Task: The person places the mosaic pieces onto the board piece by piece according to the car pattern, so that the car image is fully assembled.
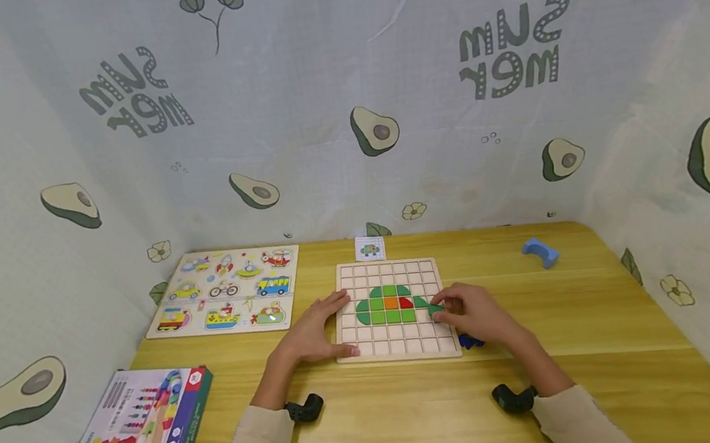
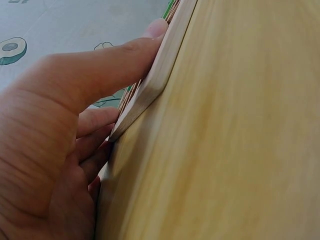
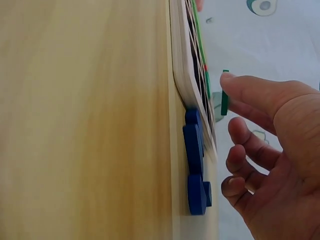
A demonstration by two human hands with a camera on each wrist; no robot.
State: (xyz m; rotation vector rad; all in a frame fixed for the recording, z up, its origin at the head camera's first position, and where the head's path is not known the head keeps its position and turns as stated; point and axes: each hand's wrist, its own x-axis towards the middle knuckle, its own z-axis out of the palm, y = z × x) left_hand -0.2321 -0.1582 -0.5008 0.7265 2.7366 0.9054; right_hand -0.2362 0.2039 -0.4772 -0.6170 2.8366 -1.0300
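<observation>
A wooden grid board [image 1: 395, 347] lies flat on the table, with light green, dark green, orange and red pieces set in its squares as a turtle-like shape. My left hand [image 1: 311, 335] rests at the board's left side, fingers extended toward the upper edge; the thumb [image 2: 107, 72] lies over the rim near the lower corner. Between thumb and index finger, my right hand [image 1: 477, 311] pinches a flat dark green tile [image 3: 224, 100], held over the board's right part. Its other fingers are loosely curled. Several dark blue pieces [image 3: 194, 150] lie beside the board's right edge, below this hand.
A small picture card [image 1: 370, 249] with a similar shape lies behind the board. At the left are a vehicle puzzle board [image 1: 207, 313] and a printed box [image 1: 130, 437]. A blue arch block [image 1: 540, 252] lies back right. A patterned curtain [image 1: 314, 94] surrounds the table.
</observation>
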